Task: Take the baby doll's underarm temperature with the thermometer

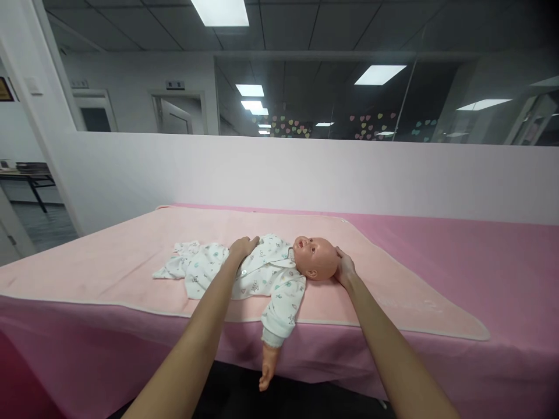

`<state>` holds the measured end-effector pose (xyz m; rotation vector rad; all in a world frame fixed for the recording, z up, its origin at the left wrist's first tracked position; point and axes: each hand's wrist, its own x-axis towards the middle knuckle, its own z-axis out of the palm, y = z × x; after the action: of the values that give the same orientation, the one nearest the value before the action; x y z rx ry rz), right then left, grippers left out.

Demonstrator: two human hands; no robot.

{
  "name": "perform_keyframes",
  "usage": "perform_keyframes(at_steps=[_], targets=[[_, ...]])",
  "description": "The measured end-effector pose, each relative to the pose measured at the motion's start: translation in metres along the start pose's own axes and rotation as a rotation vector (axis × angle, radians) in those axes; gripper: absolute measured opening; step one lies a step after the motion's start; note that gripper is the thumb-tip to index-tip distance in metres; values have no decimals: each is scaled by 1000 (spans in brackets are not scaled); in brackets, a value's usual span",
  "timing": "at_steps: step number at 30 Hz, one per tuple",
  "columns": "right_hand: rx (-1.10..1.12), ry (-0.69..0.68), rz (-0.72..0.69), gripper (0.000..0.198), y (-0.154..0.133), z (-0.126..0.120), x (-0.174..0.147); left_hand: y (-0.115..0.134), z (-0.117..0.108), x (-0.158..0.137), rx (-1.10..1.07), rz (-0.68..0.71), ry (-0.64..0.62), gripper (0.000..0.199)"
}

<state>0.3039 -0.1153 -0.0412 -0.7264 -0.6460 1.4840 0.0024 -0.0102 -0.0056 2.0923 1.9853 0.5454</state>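
Observation:
A baby doll (pixel 321 258) lies on its back, head to the right and legs to the left. It wears a white printed shirt (pixel 266 273) and matching trousers (pixel 205 265). My left hand (pixel 245 247) rests on the doll's middle, fingers laid over the cloth toward the far side. Around the crown of the doll's head curves my right hand (pixel 345 267), some of its fingers hidden behind the head. The doll's near arm (pixel 279 314) hangs past the table's front edge, its bare hand pointing down.
Under the doll a peach pad (pixel 122 256) with a pale border covers much of the pink-covered table (pixel 471 273). A white wall (pixel 305 174) with a window (pixel 349 93) above it stands behind. At the far left is a dark desk (pixel 30 177).

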Motion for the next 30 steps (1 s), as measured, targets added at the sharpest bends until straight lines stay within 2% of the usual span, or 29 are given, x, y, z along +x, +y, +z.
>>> perform_keyframes(at_steps=[2,4,9,13,16,21,30], targets=[[-10,-78,74,40,0,2,-2,-1,0,0,-2,-3,-7,64],[-8,-97,81,40,0,2,-3,-1,1,1,-2,-9,-12,64],[34,58,-23,32,0,-10,7,-1,1,1,-1,-5,-13,64],[87,97,-73,25,-1,-19,13,-1,0,1,5,-4,-14,63],[120,110,-102,21,-1,-17,12,0,0,0,9,-10,-12,62],[8,-16,91,35,5,-1,9,0,0,-1,10,-5,-8,62],[4,85,4,41,3,-11,11,-1,0,-1,26,16,-7,58]])
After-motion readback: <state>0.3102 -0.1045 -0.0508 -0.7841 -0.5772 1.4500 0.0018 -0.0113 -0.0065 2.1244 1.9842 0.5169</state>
